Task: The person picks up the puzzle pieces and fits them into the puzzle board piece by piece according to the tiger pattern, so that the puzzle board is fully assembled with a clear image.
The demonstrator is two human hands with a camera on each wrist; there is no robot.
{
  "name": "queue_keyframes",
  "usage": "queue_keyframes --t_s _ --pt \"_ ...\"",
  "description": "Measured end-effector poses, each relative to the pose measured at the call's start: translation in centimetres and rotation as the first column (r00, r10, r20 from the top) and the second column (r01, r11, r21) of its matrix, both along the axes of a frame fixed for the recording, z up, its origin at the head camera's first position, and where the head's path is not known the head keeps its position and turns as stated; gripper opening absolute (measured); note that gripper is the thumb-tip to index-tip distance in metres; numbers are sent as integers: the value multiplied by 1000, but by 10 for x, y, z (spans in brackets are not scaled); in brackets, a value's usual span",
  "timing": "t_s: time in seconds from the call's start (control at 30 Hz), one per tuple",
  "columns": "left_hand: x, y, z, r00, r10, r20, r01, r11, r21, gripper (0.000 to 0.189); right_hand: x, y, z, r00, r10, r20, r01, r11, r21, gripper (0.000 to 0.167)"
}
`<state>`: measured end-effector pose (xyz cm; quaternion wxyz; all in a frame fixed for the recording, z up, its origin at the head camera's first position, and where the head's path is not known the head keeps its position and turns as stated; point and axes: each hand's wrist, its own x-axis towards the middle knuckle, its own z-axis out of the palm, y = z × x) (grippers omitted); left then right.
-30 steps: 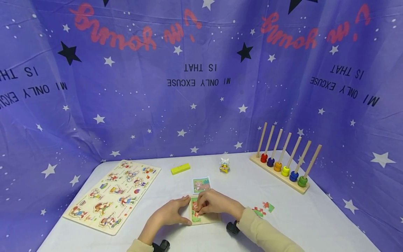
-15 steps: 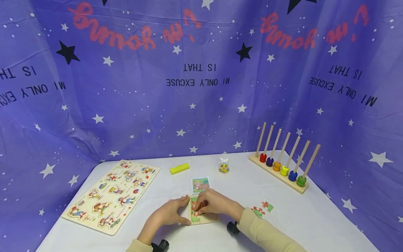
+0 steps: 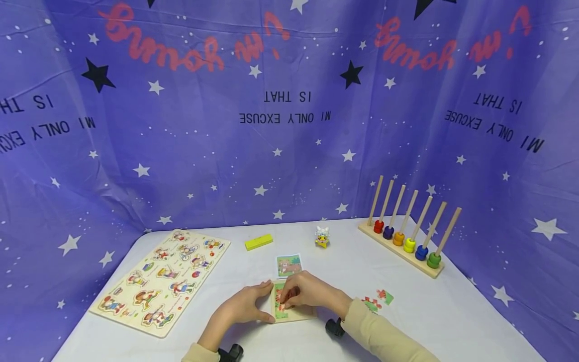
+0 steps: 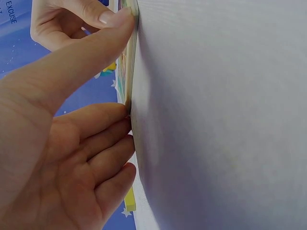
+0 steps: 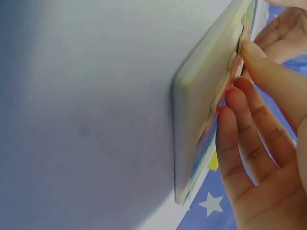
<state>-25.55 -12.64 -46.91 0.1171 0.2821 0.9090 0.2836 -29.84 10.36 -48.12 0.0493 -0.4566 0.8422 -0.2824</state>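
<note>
A small wooden jigsaw board (image 3: pixel 296 315) lies on the table in front of me, its left part filled with green and red picture pieces. My left hand (image 3: pixel 244 304) holds the board's left side, thumb at the near corner and fingers at the far one. Over the board is my right hand (image 3: pixel 314 291), its thumb and fingertips pinching a red puzzle piece (image 5: pixel 235 68) down at the board's surface. The right hand hides part of the picture in the head view. Loose puzzle pieces (image 3: pixel 385 296) lie to the right, partly behind the right sleeve.
Just beyond the board is a picture card (image 3: pixel 289 265). Farther back are a yellow block (image 3: pixel 259 242) and a small figurine (image 3: pixel 322 238). A large peg puzzle (image 3: pixel 160 281) lies at left; a bead rack (image 3: pixel 400 246) with upright rods stands at right.
Both hands stay in place at the board; the right fingertips shift only very slightly. The head view moves a little.
</note>
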Motion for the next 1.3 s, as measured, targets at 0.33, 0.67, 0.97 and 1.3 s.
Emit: queue_keyframes --t_s 0.33,0.67,0.97,1.3 --pt "0 -4 1 1000 7 -1 -7 1000 -8 91 -1 -7 2 999 7 -38 -5 1000 29 9" --pt "2 -4 0 1000 2 -19 -2 1000 10 90 6 3 9 1000 6 -2 -6 999 37 16" --pt "3 -2 1 1000 0 -20 1 1000 16 90 16 32 16 998 -69 1 69 998 -8 19" --pt "3 -1 1 1000 0 -7 1 1000 11 89 22 77 19 985 -168 46 169 985 -16 20"
